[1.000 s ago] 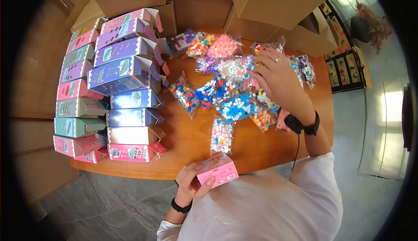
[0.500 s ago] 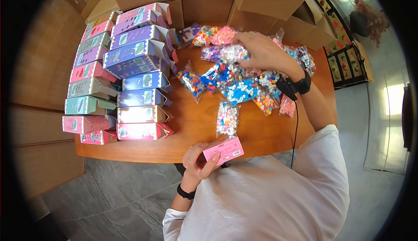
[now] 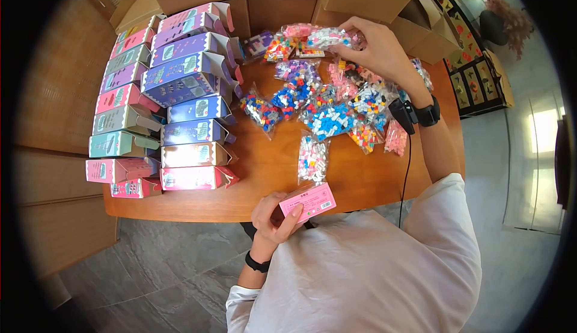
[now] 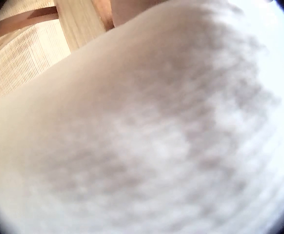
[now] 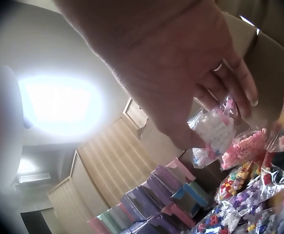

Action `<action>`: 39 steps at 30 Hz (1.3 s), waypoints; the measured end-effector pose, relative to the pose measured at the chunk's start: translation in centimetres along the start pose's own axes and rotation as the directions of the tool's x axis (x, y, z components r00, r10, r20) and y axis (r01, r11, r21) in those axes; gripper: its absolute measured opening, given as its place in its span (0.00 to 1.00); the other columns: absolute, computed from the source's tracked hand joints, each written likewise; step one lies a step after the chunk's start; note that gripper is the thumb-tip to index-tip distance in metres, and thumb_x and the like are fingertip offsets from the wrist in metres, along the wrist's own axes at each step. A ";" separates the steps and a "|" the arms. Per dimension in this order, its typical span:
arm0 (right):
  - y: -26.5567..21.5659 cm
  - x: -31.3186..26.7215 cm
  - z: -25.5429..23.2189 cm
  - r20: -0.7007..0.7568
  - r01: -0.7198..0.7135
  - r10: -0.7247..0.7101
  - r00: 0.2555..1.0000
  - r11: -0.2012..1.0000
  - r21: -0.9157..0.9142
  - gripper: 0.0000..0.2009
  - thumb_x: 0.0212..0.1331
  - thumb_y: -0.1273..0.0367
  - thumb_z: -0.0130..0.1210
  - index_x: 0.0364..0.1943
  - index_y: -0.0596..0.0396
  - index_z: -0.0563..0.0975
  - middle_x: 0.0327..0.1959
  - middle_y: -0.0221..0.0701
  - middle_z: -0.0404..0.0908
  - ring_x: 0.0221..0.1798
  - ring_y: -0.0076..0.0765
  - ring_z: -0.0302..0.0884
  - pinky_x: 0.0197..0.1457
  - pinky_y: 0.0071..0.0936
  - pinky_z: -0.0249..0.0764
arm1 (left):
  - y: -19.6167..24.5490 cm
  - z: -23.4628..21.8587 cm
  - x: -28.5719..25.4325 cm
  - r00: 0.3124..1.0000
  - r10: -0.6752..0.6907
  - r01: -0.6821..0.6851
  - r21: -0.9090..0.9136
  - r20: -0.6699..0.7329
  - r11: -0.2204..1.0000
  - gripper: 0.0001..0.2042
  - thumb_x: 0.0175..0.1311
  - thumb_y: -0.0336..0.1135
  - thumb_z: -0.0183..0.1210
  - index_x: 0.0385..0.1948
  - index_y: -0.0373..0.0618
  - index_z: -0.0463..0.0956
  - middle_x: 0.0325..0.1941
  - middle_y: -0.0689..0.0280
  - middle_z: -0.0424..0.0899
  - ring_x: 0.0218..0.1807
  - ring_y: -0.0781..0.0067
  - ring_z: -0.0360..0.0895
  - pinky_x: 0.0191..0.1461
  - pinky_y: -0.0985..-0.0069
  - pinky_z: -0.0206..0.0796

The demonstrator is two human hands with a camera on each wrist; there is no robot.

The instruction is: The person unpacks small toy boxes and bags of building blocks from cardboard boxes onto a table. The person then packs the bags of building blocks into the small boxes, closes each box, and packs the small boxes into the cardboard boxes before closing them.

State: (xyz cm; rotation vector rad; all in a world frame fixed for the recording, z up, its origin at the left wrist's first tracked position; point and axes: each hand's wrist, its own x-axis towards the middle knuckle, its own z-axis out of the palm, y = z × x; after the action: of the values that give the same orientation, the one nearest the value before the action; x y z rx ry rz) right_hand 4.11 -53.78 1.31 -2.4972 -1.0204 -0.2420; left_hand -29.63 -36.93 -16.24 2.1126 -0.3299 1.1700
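Observation:
My left hand (image 3: 273, 220) grips a small pink box (image 3: 308, 204) with a barcode on one face, at the table's front edge. In the right hand (image 3: 380, 49), thumb and fingers pinch a clear plastic bag of white and pink toy bricks (image 3: 329, 37) over the back of the table. That bag of bricks (image 5: 215, 130) hangs between thumb and fingers in the right wrist view. Under and around it lie more bags, with pink bricks (image 3: 297, 30), orange and mixed bricks (image 3: 279, 48) and purple bricks (image 3: 296, 68). Blurred white cloth (image 4: 147, 156) fills most of the left wrist view.
Upright printed boxes (image 3: 186, 80) with flaps standing out fill the table's left side in rows. Bags of blue bricks (image 3: 329, 121) and white bricks (image 3: 312, 160) lie mid-table. Cardboard cartons (image 3: 279, 8) line the back. A black cable (image 3: 406, 177) runs from my right wrist.
My right hand has come from the pile's right side, picked up the bag of white and pink bricks, and carried it toward the back. The left hand still holds the pink box.

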 end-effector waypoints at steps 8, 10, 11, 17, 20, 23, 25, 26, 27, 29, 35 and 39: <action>-0.5 -0.8 -1.7 -0.049 -0.083 0.084 0.995 0.996 0.028 0.25 0.56 0.50 0.71 0.47 0.57 0.83 0.37 0.39 0.86 0.40 0.41 0.85 0.46 0.35 0.79 | 0.0 0.2 0.0 1.000 -0.013 0.013 -0.005 -0.019 1.000 0.24 0.52 0.37 0.79 0.54 0.56 0.82 0.53 0.55 0.74 0.38 0.57 0.83 0.35 0.69 0.78; -0.2 -1.2 -1.9 -0.075 -0.061 0.061 0.995 0.998 0.012 0.26 0.57 0.50 0.71 0.47 0.57 0.82 0.38 0.38 0.86 0.40 0.41 0.85 0.46 0.35 0.79 | 0.1 0.2 0.1 1.000 -0.015 0.015 -0.009 -0.015 1.000 0.24 0.52 0.37 0.79 0.53 0.56 0.82 0.53 0.55 0.74 0.38 0.57 0.83 0.35 0.69 0.78; 0.0 -1.4 -1.9 -0.076 -0.061 0.062 0.995 0.998 0.013 0.26 0.57 0.50 0.71 0.47 0.57 0.82 0.38 0.38 0.86 0.40 0.41 0.85 0.46 0.35 0.79 | 0.1 0.1 0.2 1.000 -0.019 0.019 -0.010 -0.013 1.000 0.24 0.52 0.37 0.79 0.53 0.55 0.82 0.53 0.55 0.74 0.38 0.57 0.83 0.35 0.69 0.78; 0.4 -3.0 -2.2 -0.101 -0.032 0.034 0.994 0.999 0.022 0.25 0.58 0.51 0.70 0.49 0.58 0.82 0.39 0.39 0.86 0.40 0.44 0.84 0.47 0.36 0.78 | 0.1 0.2 0.1 0.999 -0.026 0.026 -0.016 -0.022 1.000 0.24 0.53 0.36 0.78 0.53 0.55 0.82 0.53 0.55 0.74 0.38 0.57 0.83 0.35 0.69 0.78; 1.0 -3.5 -2.0 -0.087 -0.094 0.096 0.992 0.995 0.028 0.25 0.58 0.51 0.69 0.50 0.58 0.82 0.40 0.40 0.86 0.41 0.45 0.84 0.48 0.36 0.78 | 0.2 0.2 0.1 0.999 -0.041 0.041 -0.024 -0.011 0.999 0.24 0.53 0.36 0.78 0.54 0.55 0.82 0.54 0.55 0.74 0.39 0.56 0.83 0.36 0.68 0.78; 1.9 -4.1 -1.2 -0.110 -0.082 0.085 0.990 0.996 0.032 0.26 0.59 0.52 0.69 0.51 0.58 0.82 0.43 0.40 0.86 0.44 0.47 0.83 0.50 0.39 0.78 | 0.4 -0.3 -0.2 0.994 -0.055 0.057 -0.016 0.095 0.998 0.20 0.70 0.42 0.67 0.59 0.51 0.74 0.58 0.50 0.66 0.45 0.50 0.82 0.42 0.62 0.80; 2.3 -4.7 0.0 -0.148 0.017 -0.014 0.989 1.000 0.017 0.26 0.60 0.51 0.68 0.52 0.56 0.81 0.45 0.40 0.85 0.48 0.48 0.81 0.55 0.41 0.76 | 0.4 -0.4 -0.3 0.993 -0.060 0.062 -0.010 0.102 0.998 0.20 0.70 0.43 0.67 0.59 0.51 0.74 0.58 0.50 0.66 0.45 0.50 0.83 0.42 0.62 0.80; 2.1 -4.9 0.3 -0.148 0.013 -0.010 0.989 1.000 0.020 0.26 0.60 0.51 0.68 0.52 0.56 0.81 0.45 0.40 0.85 0.48 0.48 0.81 0.55 0.41 0.76 | 0.4 -0.4 -0.3 0.993 -0.063 0.064 0.000 0.103 0.998 0.20 0.70 0.44 0.67 0.59 0.50 0.74 0.58 0.50 0.66 0.45 0.50 0.83 0.42 0.62 0.80; 1.8 -5.2 0.5 -0.140 0.045 -0.047 0.989 0.999 -0.011 0.25 0.61 0.51 0.68 0.52 0.56 0.82 0.47 0.40 0.84 0.51 0.49 0.80 0.57 0.41 0.75 | 0.4 -0.3 -0.4 0.992 -0.063 0.063 0.001 0.107 0.998 0.20 0.70 0.44 0.67 0.59 0.50 0.74 0.58 0.50 0.66 0.45 0.50 0.83 0.42 0.62 0.80; 1.1 -5.7 0.8 -0.138 0.114 -0.124 0.983 0.991 -0.075 0.22 0.62 0.55 0.67 0.51 0.57 0.81 0.53 0.38 0.83 0.56 0.49 0.78 0.62 0.41 0.73 | 0.3 -0.1 -0.6 0.995 -0.056 0.054 0.017 0.085 0.998 0.21 0.69 0.46 0.67 0.59 0.50 0.74 0.58 0.50 0.67 0.45 0.50 0.83 0.42 0.62 0.80; -2.7 -9.8 0.6 -0.242 0.306 -0.334 0.911 0.941 -0.144 0.18 0.56 0.68 0.69 0.50 0.56 0.81 0.55 0.36 0.81 0.60 0.46 0.76 0.64 0.44 0.72 | 0.3 0.3 -0.9 0.996 -0.085 0.085 0.016 0.025 0.996 0.26 0.59 0.42 0.75 0.59 0.57 0.76 0.57 0.51 0.71 0.42 0.55 0.83 0.39 0.66 0.81; -4.9 -13.9 1.9 -0.034 0.341 -0.345 0.938 0.936 -0.090 0.19 0.55 0.70 0.68 0.52 0.56 0.80 0.56 0.37 0.80 0.64 0.46 0.74 0.73 0.48 0.67 | 0.3 0.4 -0.8 0.996 -0.090 0.090 0.010 0.022 0.996 0.27 0.60 0.42 0.74 0.60 0.57 0.75 0.57 0.51 0.70 0.43 0.54 0.83 0.40 0.65 0.82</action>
State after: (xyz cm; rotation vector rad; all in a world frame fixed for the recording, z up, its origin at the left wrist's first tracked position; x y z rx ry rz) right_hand -9.26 -58.51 -3.22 -2.3553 -1.4510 -0.4576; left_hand -29.95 -37.49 -16.96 2.1271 -0.2377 1.0989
